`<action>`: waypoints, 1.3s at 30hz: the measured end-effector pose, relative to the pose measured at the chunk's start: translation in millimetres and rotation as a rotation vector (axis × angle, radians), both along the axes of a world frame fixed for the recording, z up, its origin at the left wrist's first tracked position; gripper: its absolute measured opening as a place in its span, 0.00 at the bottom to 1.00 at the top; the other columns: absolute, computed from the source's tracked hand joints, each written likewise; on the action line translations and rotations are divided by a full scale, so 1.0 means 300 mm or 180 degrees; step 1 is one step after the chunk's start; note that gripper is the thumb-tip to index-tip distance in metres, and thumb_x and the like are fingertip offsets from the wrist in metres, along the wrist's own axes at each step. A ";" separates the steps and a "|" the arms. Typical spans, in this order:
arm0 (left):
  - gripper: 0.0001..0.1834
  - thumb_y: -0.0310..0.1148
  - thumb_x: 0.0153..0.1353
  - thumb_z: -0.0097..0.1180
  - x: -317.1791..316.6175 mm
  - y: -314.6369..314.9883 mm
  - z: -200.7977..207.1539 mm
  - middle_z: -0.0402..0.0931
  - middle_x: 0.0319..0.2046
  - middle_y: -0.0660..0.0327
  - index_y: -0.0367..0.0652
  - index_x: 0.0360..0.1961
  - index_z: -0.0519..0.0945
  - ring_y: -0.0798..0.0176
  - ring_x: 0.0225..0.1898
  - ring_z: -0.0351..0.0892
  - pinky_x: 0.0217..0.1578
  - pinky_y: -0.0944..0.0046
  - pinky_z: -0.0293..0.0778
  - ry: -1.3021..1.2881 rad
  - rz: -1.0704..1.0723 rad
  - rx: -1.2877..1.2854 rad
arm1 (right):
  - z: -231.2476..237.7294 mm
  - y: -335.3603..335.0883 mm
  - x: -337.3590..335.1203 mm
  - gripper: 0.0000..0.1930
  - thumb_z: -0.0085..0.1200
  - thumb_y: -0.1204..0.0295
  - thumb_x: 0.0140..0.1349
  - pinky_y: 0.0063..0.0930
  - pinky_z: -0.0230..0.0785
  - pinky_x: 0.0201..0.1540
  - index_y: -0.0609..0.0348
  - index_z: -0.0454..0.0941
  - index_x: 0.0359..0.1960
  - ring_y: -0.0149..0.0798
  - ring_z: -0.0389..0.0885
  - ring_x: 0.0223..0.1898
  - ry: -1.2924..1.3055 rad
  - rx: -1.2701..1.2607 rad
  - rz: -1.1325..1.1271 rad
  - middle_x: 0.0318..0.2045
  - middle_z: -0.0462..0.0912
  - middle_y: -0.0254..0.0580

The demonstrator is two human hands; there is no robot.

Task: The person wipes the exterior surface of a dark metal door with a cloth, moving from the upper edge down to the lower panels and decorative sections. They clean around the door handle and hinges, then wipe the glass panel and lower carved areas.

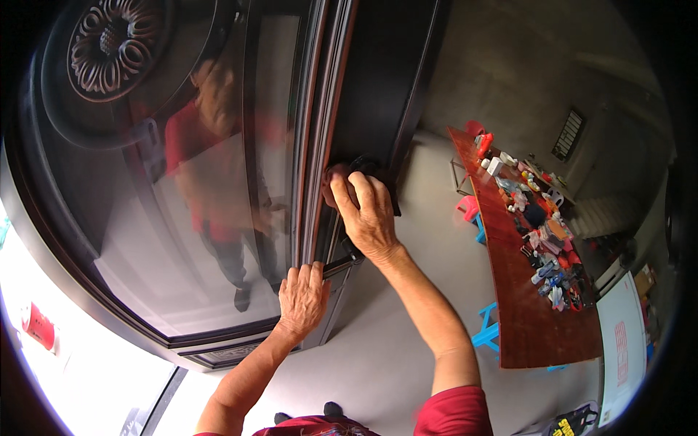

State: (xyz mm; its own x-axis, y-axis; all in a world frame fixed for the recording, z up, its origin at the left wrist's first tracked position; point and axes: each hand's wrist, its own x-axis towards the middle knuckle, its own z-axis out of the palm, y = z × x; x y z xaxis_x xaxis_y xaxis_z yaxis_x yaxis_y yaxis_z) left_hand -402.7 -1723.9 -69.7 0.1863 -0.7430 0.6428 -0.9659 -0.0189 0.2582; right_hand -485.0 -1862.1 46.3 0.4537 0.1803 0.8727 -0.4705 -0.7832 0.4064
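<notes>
A dark door (378, 87) with a glossy panel and ridged molding stands in front of me. My left hand (303, 301) is closed round the inner end of its dark lever handle (339, 266). Higher up, my right hand (369, 218) presses a bunched black cloth (389, 195) against the door beside the molding. Its fingers are bent over the cloth, and part of the cloth is hidden behind them. The glossy panel (145, 211) on the left mirrors a standing figure in red. A round carved flower ornament (110, 40) sits at the panel's top.
To the right, a long reddish-brown table (523, 327) bears many small mixed items. Blue stools (486, 333) and a pink stool (467, 208) stand by it. A white board (622, 349) leans at the far right. A red cylinder (38, 327) appears in the bright area outside.
</notes>
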 end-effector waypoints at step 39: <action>0.27 0.34 0.47 0.63 -0.055 -0.040 -0.009 0.66 0.33 0.53 0.37 0.47 0.68 0.52 0.34 0.64 0.33 0.55 0.64 -0.0074 0.0469 -0.0058 | -0.558 -0.212 -0.059 0.18 0.51 0.68 0.62 0.39 0.53 0.64 0.60 0.73 0.53 0.49 0.52 0.63 -0.1068 0.2796 0.1434 0.64 0.50 0.47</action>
State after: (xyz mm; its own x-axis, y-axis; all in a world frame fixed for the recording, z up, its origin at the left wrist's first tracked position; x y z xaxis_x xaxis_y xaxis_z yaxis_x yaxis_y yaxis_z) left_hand -419.1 -1735.9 -72.5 0.2773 -0.6969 0.6614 -0.9588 -0.1562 0.2373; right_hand -502.7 -1925.8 -121.2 0.2118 -0.4869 0.8474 -0.0447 -0.8710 -0.4893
